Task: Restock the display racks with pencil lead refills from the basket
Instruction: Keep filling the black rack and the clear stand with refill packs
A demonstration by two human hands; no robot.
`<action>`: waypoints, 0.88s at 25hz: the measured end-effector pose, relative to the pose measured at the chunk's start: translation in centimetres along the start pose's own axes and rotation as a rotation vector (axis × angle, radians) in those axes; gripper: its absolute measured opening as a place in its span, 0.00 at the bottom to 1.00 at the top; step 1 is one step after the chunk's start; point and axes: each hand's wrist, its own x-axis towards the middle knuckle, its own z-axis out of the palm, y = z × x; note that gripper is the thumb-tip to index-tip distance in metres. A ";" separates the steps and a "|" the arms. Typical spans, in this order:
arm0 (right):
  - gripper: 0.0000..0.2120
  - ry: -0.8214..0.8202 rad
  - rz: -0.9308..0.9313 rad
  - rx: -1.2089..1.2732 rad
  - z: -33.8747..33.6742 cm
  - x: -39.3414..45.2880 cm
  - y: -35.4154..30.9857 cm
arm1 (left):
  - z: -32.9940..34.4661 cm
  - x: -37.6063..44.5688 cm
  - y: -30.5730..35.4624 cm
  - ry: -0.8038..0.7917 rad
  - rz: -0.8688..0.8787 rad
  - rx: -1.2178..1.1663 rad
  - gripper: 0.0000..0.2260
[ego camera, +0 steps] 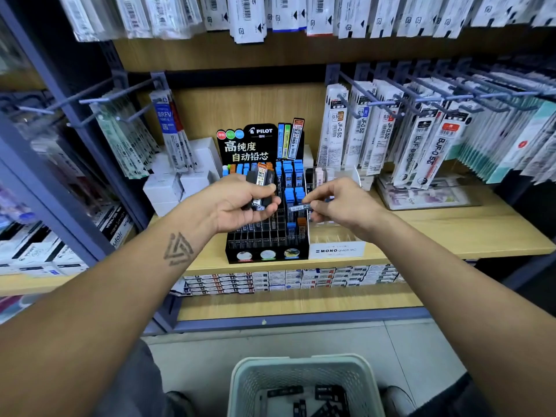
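Observation:
A black Pilot display rack (267,254) stands on the wooden shelf, its rear slots filled with blue-capped and orange-capped lead refill cases. Over the rack, my left hand (237,206) grips a small bunch of refill cases (261,183), one with an orange top marked HB. To its right, my right hand (340,203) pinches a single dark refill case (299,207) lying sideways above the rack's right columns. On the floor below sits a pale green basket (304,368) with several dark refill cases (328,392) in it.
A clear Mono graph rack (337,250) adjoins the Pilot rack on the right. White boxes (168,188) stack to the left. Pegs with hanging pen refill packs (388,130) jut out above both sides. Boxed stock (270,281) fills the lower shelf.

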 end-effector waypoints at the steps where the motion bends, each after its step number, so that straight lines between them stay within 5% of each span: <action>1: 0.08 -0.004 -0.016 -0.040 -0.2 0.0 -0.2 | -0.3 0.0 0.2 -0.011 -0.008 0.008 0.04; 9: 0.09 0.043 -0.013 -0.117 0.0 0.7 -0.6 | -1.1 0.3 0.4 0.004 -0.005 0.254 0.09; 13: 0.09 0.108 -0.054 -0.016 0.0 0.9 -1.1 | -2.0 0.1 1.5 0.049 0.060 0.305 0.03; 22: 0.06 0.267 -0.158 -0.024 0.2 1.9 -2.3 | -2.2 0.5 2.2 0.092 0.092 0.222 0.08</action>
